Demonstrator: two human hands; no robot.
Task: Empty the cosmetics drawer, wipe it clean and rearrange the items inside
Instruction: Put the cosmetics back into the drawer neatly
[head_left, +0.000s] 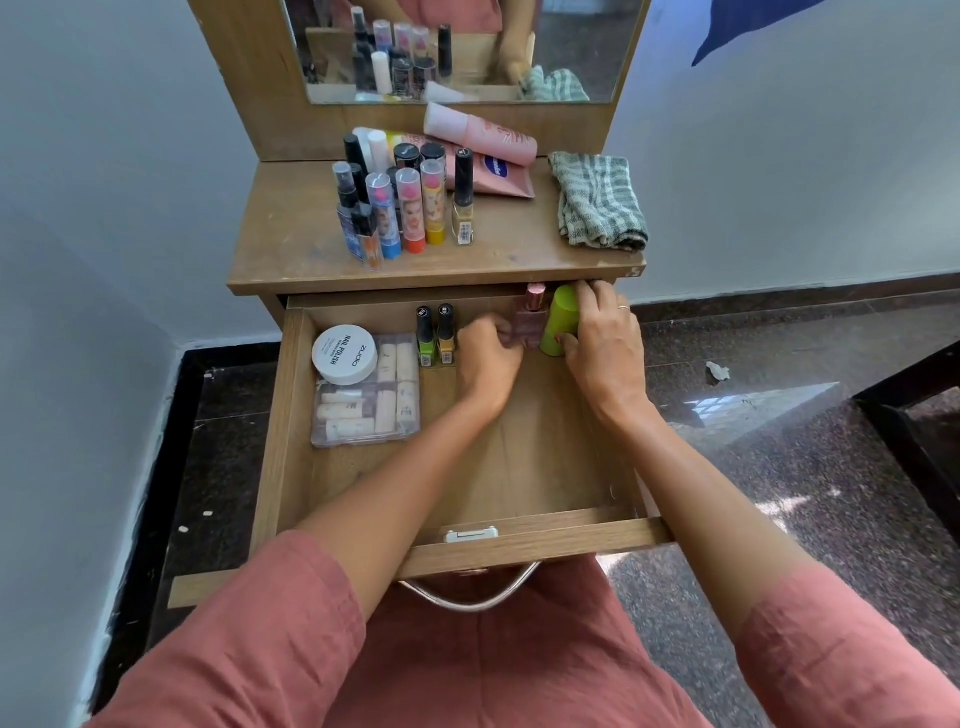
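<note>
Wooden drawer (519, 467) stands pulled out with its floor mostly bare, which suggests the wiping is done and restocking is in hand. The left hand (488, 364) grips a pink perfume bottle (531, 317) and the right hand (605, 353) wraps round a lime-green bottle (561, 319). Both bottles are upright at the back wall, just beside each other, apparently to extend the row of two nail polish bottles (435, 335). A white nail polish remover tub (344, 355) rests on a clear box of tubes (374, 410) at the left. Lip balm sticks (410, 208) and pink tubes (480, 132) wait on the tabletop (291, 234) near the folded checked cloth (597, 200).
</note>
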